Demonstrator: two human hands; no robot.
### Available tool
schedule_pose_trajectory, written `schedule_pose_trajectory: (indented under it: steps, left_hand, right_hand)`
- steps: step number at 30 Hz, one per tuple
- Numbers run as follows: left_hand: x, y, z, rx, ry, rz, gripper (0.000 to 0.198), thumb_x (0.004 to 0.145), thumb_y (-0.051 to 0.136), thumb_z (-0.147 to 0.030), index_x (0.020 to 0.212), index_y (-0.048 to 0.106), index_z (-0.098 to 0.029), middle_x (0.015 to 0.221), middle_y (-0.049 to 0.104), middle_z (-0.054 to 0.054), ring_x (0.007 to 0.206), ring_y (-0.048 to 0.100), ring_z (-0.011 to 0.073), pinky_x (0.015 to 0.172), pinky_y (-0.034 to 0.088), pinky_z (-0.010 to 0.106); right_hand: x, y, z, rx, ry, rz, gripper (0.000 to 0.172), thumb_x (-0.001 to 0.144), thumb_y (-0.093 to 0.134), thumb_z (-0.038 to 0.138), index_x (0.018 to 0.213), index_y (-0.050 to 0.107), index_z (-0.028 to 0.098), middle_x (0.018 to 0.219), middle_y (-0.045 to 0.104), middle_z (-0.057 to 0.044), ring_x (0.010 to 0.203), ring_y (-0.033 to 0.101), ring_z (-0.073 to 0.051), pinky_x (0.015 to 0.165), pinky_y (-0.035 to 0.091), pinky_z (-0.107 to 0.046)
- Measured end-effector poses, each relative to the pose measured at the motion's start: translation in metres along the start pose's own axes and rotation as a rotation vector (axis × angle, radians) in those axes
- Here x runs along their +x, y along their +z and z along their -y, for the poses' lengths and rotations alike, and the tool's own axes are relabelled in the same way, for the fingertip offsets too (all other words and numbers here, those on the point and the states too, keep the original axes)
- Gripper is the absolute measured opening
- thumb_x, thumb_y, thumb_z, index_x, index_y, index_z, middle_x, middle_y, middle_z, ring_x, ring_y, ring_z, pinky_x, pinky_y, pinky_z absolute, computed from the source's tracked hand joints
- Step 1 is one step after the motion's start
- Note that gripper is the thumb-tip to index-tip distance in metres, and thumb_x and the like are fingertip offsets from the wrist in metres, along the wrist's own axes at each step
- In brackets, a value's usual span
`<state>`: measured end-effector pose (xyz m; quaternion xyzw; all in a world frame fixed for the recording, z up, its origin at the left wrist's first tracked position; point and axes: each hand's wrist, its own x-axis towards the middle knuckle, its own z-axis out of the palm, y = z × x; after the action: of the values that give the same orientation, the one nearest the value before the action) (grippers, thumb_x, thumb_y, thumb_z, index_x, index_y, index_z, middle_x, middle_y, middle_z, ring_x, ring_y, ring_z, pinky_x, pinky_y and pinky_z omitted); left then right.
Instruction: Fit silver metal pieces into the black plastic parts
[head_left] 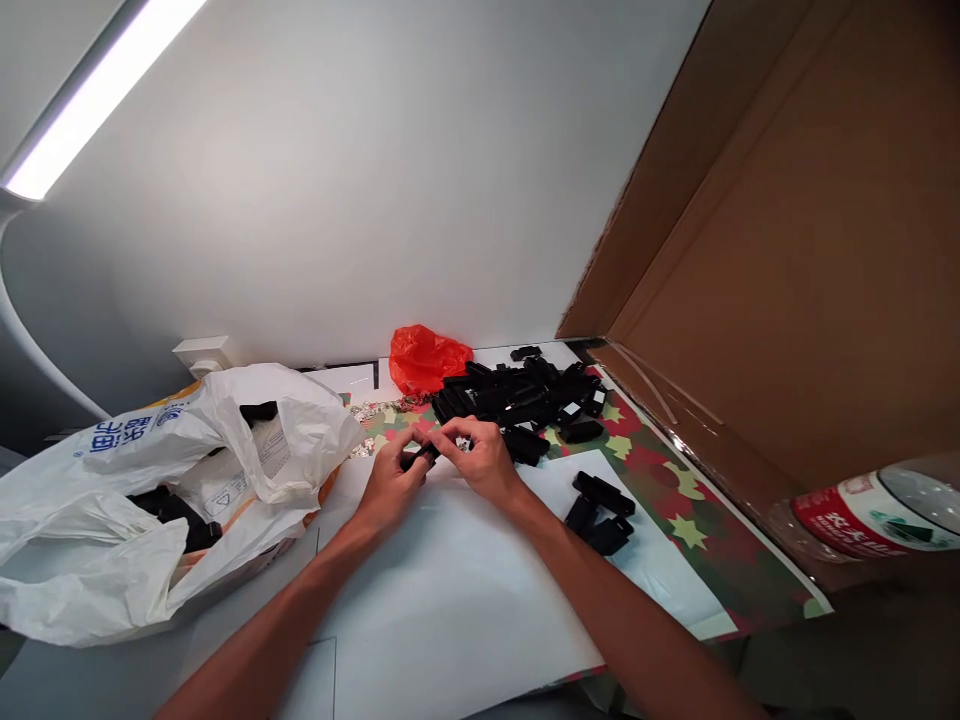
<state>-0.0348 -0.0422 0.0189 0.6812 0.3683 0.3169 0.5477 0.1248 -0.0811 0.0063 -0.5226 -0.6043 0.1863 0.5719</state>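
Note:
My left hand (395, 472) is closed around a small black plastic piece (420, 457), low over the white sheet (450, 570). Close against it, my right hand (480, 458) is pinched, its fingertips at the same piece. A tiny shiny bit shows by the right fingers, too small to name. Just behind the hands lies a heap of black plastic pieces (517, 392), some with white labels. A few more black pieces (600, 510) lie beside my right forearm. Small silvery metal parts (367, 415) are scattered behind my left hand.
A white plastic bag (300, 430) with black items inside stands open at left. An orange-red bag (425, 358) sits against the wall. Cardboard (780, 270) rises on the right, near a labelled plastic bottle (877, 515). A lamp (97, 90) hangs upper left.

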Motion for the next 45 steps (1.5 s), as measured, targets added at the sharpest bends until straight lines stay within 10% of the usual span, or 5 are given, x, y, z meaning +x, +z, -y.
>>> schedule_pose_trajectory:
  steps: [45]
  left_hand:
    - [0.004,-0.001,0.009,-0.066,0.043,-0.003,0.022,0.088,0.062,-0.041,0.095,0.058,-0.020,0.064,0.045,-0.007,0.053,0.038,0.0095,0.051,0.029,0.021]
  right_hand:
    - [-0.005,0.006,0.003,-0.191,-0.038,-0.076,0.034,0.105,0.048,0.042,0.089,0.072,0.023,0.061,0.062,0.000,0.064,0.056,-0.019,0.070,0.047,-0.030]
